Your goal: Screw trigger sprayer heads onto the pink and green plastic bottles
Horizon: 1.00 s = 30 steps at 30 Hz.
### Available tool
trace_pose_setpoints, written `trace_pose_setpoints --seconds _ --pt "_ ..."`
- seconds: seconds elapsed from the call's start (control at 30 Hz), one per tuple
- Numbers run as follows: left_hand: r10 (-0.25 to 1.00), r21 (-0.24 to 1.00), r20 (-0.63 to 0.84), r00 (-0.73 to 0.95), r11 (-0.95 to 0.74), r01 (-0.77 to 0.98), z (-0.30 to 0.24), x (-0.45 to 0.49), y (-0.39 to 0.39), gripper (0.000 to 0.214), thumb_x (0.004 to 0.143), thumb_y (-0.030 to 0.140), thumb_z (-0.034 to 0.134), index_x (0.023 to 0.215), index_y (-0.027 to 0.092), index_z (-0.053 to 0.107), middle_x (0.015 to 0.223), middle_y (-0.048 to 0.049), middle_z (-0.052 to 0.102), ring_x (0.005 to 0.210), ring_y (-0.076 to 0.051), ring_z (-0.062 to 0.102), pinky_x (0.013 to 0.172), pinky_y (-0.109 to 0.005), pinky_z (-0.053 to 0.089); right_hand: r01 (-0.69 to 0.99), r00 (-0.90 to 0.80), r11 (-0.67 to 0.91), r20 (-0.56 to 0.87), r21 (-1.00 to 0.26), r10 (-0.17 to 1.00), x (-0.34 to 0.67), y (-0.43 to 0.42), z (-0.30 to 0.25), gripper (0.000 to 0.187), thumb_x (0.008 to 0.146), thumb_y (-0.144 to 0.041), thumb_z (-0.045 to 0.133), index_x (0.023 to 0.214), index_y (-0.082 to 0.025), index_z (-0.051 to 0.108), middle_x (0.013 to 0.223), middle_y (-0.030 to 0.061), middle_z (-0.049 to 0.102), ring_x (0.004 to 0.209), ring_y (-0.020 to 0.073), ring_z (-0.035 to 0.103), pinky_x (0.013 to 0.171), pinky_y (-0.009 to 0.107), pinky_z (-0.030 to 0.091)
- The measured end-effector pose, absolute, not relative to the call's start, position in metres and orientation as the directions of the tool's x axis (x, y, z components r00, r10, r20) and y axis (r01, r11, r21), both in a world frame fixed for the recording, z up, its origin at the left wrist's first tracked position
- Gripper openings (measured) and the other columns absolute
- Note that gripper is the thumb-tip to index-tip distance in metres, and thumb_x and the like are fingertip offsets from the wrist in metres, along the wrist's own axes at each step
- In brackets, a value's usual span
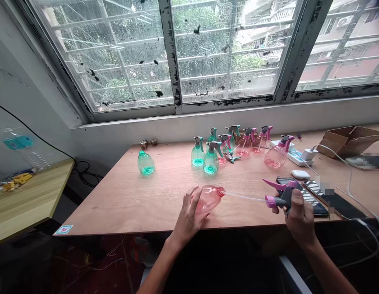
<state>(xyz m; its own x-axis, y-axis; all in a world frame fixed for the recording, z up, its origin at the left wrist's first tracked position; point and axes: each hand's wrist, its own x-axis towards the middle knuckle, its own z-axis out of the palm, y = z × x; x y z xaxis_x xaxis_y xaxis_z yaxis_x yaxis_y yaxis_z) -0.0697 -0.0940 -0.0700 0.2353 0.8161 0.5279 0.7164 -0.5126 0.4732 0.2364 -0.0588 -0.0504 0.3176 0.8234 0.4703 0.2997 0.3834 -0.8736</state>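
Observation:
My left hand (pixel 189 212) is wrapped round a clear pink bottle (pixel 210 199), which lies tilted with its open neck toward the right. In my right hand (pixel 299 218) is a pink and dark grey spray head (pixel 284 198). Its thin clear tube (pixel 246 197) reaches left to the bottle's mouth; whether the tip is inside I cannot tell. Beyond my hands stand several spray bottles with heads on, green ones (pixel 210 161) and pink ones (pixel 275 157). Farther left, a green bottle (pixel 146 163) stands without a head.
Phones (pixel 318 198), a white earbud case (pixel 300 174), a power strip (pixel 296 157) and white cables lie at the right. An open cardboard box (pixel 345 141) sits at the back right. The wooden table's front edge (pixel 140 233) runs just below my hands.

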Motion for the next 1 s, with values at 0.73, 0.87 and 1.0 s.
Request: trace_pose_setpoints --seconds 0.73,0.87,1.0 --pt "0.837 0.507 0.453 0.308 -0.526 0.683 -0.063 -0.068 -0.098 0.068 0.089 0.027 0.063 0.146 0.03 0.027 0.158 -0.0127 0.023 0.146 -0.03 0.025 0.115 -0.051 0.032 -0.109 -0.273 0.077 0.105 -0.991 0.956 0.177 -0.029 -0.093 0.054 0.075 -0.05 0.077 0.113 -0.014 0.064 0.059 -0.0028 0.06 0.047 0.0122 0.05 0.048 0.026 0.039" --pt "0.859 0.588 0.431 0.277 -0.5 0.636 -0.065 -0.068 -0.096 0.081 0.087 0.036 0.066 0.151 0.029 0.017 0.158 -0.0142 0.023 0.147 -0.032 0.022 0.118 -0.056 0.026 -0.115 -0.312 0.024 0.059 -0.993 0.948 0.178 -0.03 -0.094 0.05 0.079 -0.054 0.072 0.107 -0.015 0.061 0.058 0.0016 0.067 0.044 0.0143 0.054 0.045 0.027 0.04" --pt "0.924 0.757 0.349 0.157 -0.377 0.534 -0.068 -0.07 -0.094 0.082 0.09 0.04 0.061 0.153 0.026 0.01 0.158 -0.0153 0.025 0.145 -0.031 0.028 0.118 -0.054 0.027 -0.106 -0.401 0.033 0.073 -0.994 0.913 0.18 -0.033 -0.092 0.04 0.084 -0.051 0.069 0.101 -0.015 0.062 0.06 0.0021 0.068 0.049 0.0154 0.059 0.049 0.027 0.044"
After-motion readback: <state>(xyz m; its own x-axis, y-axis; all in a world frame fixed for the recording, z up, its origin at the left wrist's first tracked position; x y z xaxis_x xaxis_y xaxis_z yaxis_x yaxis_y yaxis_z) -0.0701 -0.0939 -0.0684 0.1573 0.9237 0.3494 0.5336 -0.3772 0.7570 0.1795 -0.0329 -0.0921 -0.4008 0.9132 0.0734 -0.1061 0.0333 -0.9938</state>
